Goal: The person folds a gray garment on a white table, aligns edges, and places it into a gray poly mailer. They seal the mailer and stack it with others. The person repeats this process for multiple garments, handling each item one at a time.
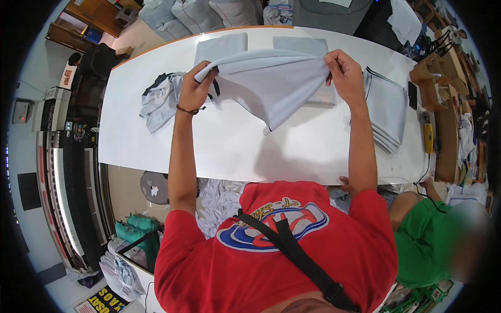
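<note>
A light grey cloth (271, 78) with a dark edge hangs stretched above the white table, its lower corner drooping to a point toward me. My left hand (197, 87) is closed on its left end, near a strip of black trim. At the other end, my right hand (344, 75) pinches the cloth's upper right corner between thumb and fingers. Beside my left forearm lies a crumpled grey garment (159, 104) with black parts. Two flat folded grey pieces (222, 44) lie beyond the held cloth, the right one partly hidden by it.
A folded stack of grey cloth with black edging (389, 112) lies right of my right forearm. Near the table's (135, 146) right edge are a black phone (412, 96) and a yellow corded tool (429, 138). A person in green (425, 237) is close at my right.
</note>
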{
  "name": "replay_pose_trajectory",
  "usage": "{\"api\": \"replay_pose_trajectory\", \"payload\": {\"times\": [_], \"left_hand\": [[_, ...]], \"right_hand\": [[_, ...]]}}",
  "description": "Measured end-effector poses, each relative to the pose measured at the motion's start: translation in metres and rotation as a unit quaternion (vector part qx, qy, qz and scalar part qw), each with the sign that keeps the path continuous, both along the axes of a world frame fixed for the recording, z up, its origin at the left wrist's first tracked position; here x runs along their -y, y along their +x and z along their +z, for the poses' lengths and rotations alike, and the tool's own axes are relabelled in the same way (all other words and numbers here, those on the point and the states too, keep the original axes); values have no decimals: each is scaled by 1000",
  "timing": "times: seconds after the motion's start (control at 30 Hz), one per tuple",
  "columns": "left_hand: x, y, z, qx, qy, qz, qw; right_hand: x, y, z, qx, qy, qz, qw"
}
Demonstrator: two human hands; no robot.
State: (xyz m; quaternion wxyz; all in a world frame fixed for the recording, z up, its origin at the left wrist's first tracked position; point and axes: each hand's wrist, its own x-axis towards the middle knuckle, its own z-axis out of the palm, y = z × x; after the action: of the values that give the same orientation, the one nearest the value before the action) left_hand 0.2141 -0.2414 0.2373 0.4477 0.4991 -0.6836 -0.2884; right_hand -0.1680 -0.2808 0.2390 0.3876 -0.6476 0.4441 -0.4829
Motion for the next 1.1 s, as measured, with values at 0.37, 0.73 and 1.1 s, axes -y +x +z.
{"api": "replay_pose_trajectory", "payload": {"times": [0.37,0.73,1.1], "left_hand": [[40,-15,64,66,89,-41,993],[35,-4,-170,160,148,14,976],[-65,27,-261,74,280,217,932]], "right_hand": [[-88,4,-40,219,211,43,952],[-189,-49,-279,-157,207,-200,945],[-34,44,-244,-234,-32,-148,960]]}}
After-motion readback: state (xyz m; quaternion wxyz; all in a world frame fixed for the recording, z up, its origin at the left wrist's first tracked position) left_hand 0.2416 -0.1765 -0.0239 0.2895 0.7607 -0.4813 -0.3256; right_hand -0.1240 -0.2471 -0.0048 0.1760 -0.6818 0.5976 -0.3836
